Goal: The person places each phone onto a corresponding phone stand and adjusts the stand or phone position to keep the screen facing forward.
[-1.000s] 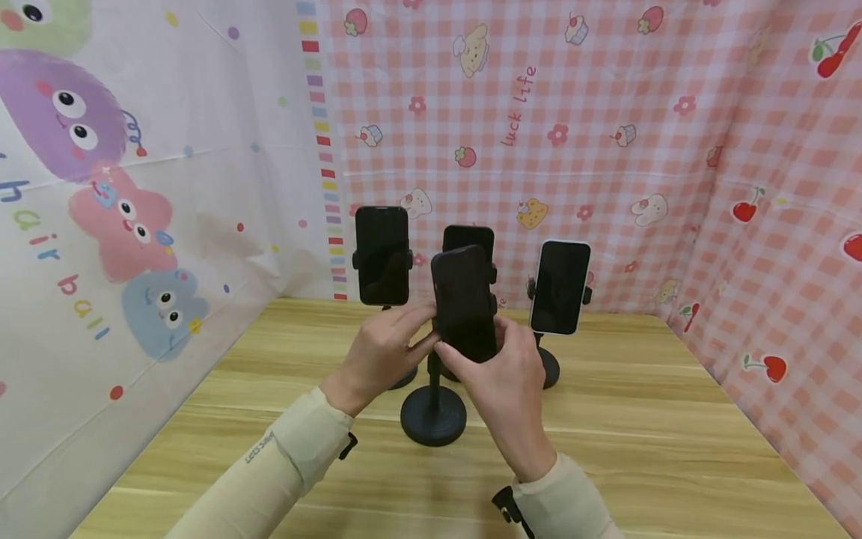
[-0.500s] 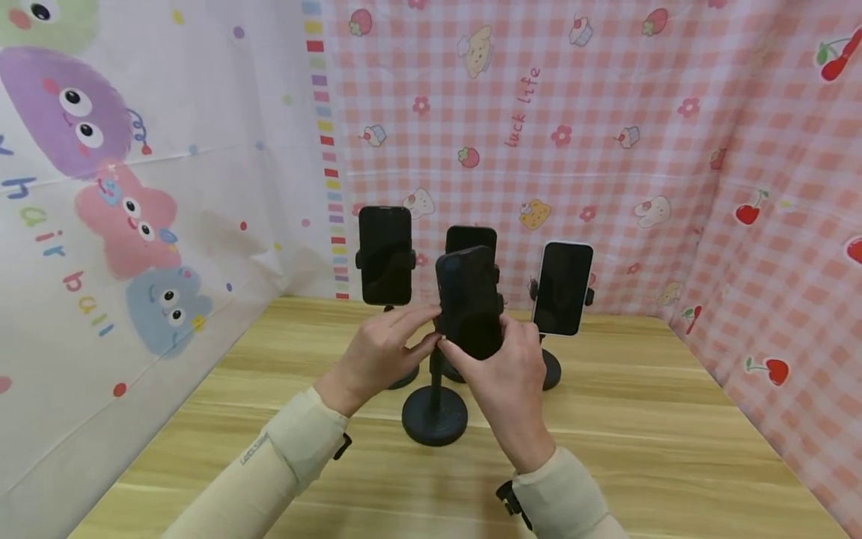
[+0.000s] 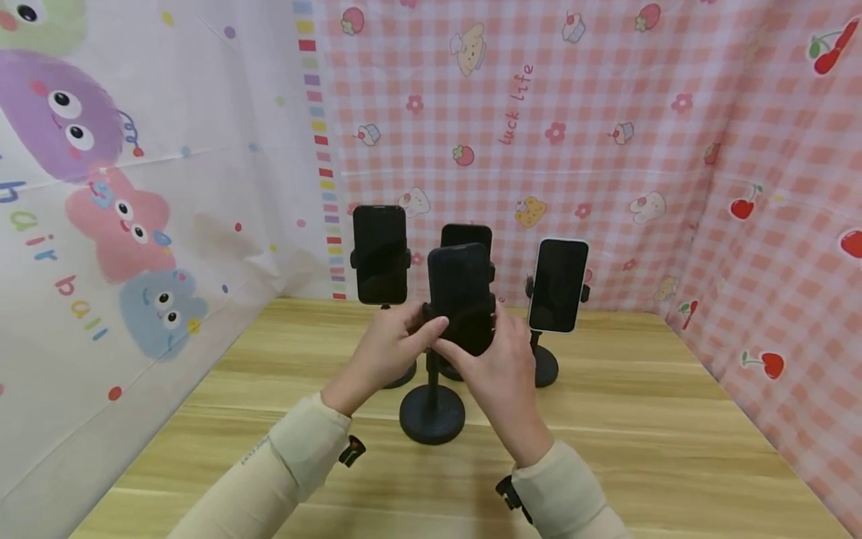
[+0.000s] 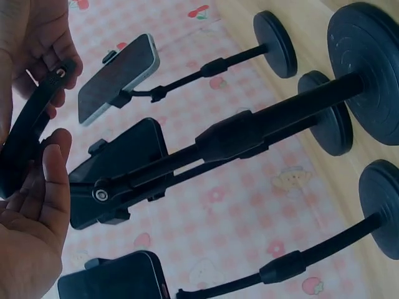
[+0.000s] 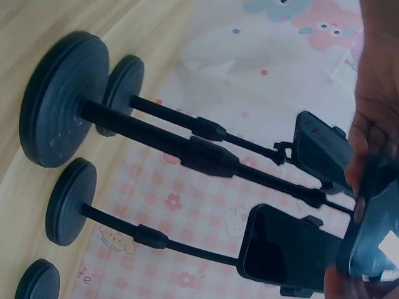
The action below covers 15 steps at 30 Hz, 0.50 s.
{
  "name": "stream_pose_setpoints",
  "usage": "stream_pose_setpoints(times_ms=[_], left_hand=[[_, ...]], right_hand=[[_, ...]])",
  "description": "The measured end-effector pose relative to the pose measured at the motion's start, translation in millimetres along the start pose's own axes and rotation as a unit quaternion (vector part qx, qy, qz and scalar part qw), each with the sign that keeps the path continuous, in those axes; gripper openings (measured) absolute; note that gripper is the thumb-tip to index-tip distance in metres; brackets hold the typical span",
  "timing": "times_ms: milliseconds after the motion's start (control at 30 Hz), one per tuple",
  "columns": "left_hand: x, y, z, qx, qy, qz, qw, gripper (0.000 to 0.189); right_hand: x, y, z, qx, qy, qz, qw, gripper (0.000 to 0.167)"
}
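Note:
A black smartphone (image 3: 460,288) sits upright at the top of the nearest black phone stand (image 3: 432,415). My left hand (image 3: 384,348) grips its lower left side, thumb lying over the front edge and fingers bent behind. From the other side my right hand (image 3: 506,374) holds the lower right, thumb across the bottom corner and fingertips along the right edge. Both thumbs nearly meet below the screen. In the left wrist view the phone appears edge-on between the hands, and the stand's jointed arm (image 4: 149,173) runs up to it. Fingers partly hide the stand's clamp.
Behind stand more phones on black stands: a black phone (image 3: 380,254) at left, another black phone (image 3: 466,233) partly covered in the middle, and a white-edged phone (image 3: 559,286) at right. Patterned cloths (image 3: 606,172) wall in the wooden table (image 3: 606,464).
My left thumb has moved from the phone's side edge onto its front, and the left fingers have gone further behind. The phone has turned slightly more upright. The other phones stay put.

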<state>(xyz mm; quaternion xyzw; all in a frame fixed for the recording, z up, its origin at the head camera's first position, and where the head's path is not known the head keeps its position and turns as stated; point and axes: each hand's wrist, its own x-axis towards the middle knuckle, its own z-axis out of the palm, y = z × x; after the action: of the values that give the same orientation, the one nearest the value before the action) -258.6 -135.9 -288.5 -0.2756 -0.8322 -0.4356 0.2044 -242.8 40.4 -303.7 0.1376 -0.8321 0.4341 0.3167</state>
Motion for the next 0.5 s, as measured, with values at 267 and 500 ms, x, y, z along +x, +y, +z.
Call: stream_pose_setpoints(times_ms=[267, 500], left_hand=[[-0.7, -9.5, -11.3, -0.028, -0.003, -0.063, 0.9976, 0.02], [0.4, -15.3, -13.6, -0.005, 0.003, -0.06, 0.9982, 0.023]], right_hand=[[18.3, 6, -3, 0.082, -0.071, 0.018, 0.9939, 0.03], [20.4, 1, -2, 0.096, -0.08, 0.046, 0.9911, 0.032]])
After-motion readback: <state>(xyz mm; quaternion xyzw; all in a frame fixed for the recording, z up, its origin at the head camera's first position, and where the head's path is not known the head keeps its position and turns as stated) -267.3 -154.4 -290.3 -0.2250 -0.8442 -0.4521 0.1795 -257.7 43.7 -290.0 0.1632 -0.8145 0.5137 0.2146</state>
